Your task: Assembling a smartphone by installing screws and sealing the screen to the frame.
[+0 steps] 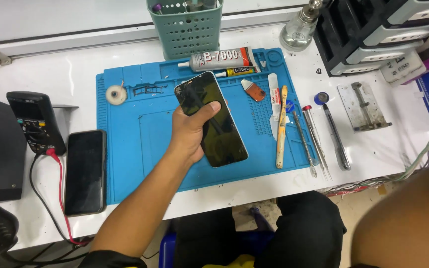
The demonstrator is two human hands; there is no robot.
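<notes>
Covering the white bench (pixel 50 69), 1 blue work mat (pixel 130 139) is laid. Above it, 1 dark phone (pixel 214 126) is clasped screen-up in the left hand (pixel 189 131), fingers wrapped around its edges. The right hand is not seen.

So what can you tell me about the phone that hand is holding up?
The phone is a slim black slab with rounded corners and a glossy glass face, dark and unlit, reflecting the room. Fine cracks seem to run across its upper part. It is held face up, tilted, its top pointing away and to the left, above the blue work mat. The left hand grips it from the left side, thumb lying across the glass and fingers wrapped behind. Nothing else touches it.
</notes>
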